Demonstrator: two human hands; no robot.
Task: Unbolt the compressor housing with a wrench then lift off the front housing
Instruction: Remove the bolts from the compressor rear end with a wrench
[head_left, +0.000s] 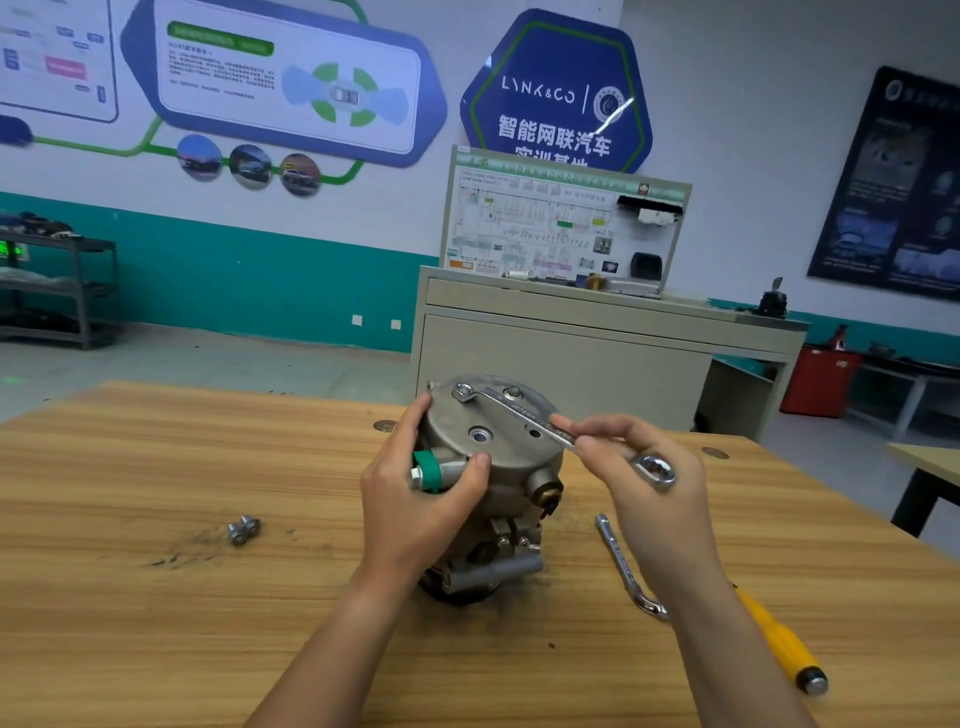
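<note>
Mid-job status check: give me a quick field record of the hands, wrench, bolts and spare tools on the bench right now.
compressor: upright on wooden table, housing in place
left hand: grips compressor by the green-capped port
right hand: pinches wrench shank
wrench ring end: on a bolt at housing's far edge
second bolt: seated in housing
loose bolts: two, left on table
spare tools: second wrench, yellow-handled screwdriver, right on table

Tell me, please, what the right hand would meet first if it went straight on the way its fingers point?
Likely the compressor housing: the right hand, pinching the wrench, points left across its top face. If it passes above, the left hand comes next; depth is unclear.
</note>
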